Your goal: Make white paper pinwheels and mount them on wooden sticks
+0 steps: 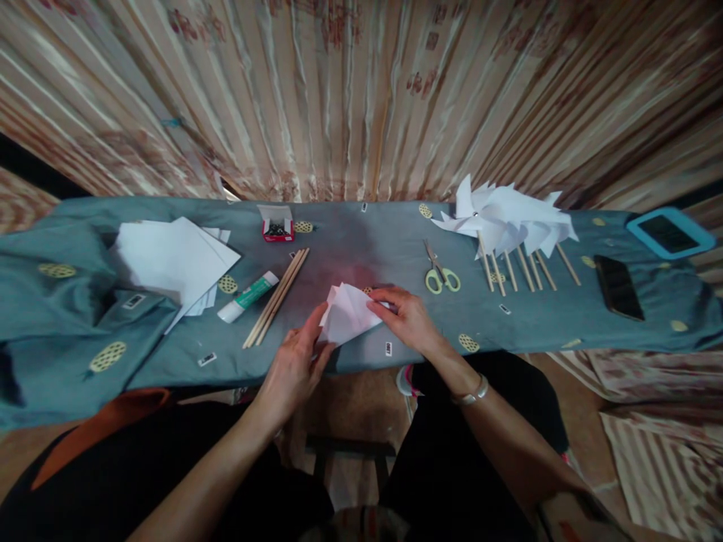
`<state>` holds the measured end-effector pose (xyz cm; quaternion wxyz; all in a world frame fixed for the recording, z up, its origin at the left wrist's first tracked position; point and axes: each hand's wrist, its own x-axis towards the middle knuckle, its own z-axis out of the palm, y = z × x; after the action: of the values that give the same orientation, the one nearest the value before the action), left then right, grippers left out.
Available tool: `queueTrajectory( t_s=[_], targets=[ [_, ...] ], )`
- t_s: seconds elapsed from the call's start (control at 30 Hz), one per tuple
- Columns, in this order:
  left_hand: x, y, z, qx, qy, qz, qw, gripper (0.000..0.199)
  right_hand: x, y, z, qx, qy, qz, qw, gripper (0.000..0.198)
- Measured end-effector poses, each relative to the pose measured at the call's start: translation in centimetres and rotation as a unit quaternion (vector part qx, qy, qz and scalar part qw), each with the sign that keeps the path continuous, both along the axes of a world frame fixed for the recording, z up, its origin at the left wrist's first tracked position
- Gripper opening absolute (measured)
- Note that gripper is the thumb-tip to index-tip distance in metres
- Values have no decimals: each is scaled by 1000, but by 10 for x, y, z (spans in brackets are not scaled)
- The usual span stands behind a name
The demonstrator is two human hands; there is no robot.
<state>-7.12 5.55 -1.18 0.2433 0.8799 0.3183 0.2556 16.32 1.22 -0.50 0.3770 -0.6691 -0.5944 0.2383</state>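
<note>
Folded paper, white, is seen in the head view to the left of the scissors and closer to the person than they are. It is held over the near part of the desk, which is covered with a grey-green cloth with yellow pineapple figures.

The left hand grips the left side of this paper; its thumb is by the edge and its other fingers are bent below, so they are closed upon it. The right hand pinches the right corner, with almost no gap between the fingers. On the right wrist sits a silver bracelet.

Just to the right of the scissors lie several white pinwheels, overlapping, with their sticks directed toward the person. Farther right of the scissors are a dark phone and a device with blue frame.

Well to the left of the scissors lie the wooden sticks, side by side, then a glue stick, and, farthest left, a loose pile of white sheets. An open red box with small dark pieces stands left of the scissors, more toward the curtain.
</note>
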Motion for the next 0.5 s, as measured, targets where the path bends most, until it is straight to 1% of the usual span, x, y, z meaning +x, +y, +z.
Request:
queueTrajectory(
  t_s=[0.1,0.2,0.27,0.37,0.5],
  targets=[
    [0,1,5,51,19,6,999,45,-3,9,2,11,-46,12,999,10],
    [5,1,15,146,65,12,987,36,-4,13,1,8,-79,8,997,8],
    [11,-1,19,194,93,-20,976,35,-4,13,0,7,-89,6,996,8],
    [20,-7,16,216,126,-76,965,36,-5,14,-2,9,-98,5,995,6],
    [25,-13,6,203,159,-100,961,42,-6,16,-3,8,-103,1,995,5]
  ],
)
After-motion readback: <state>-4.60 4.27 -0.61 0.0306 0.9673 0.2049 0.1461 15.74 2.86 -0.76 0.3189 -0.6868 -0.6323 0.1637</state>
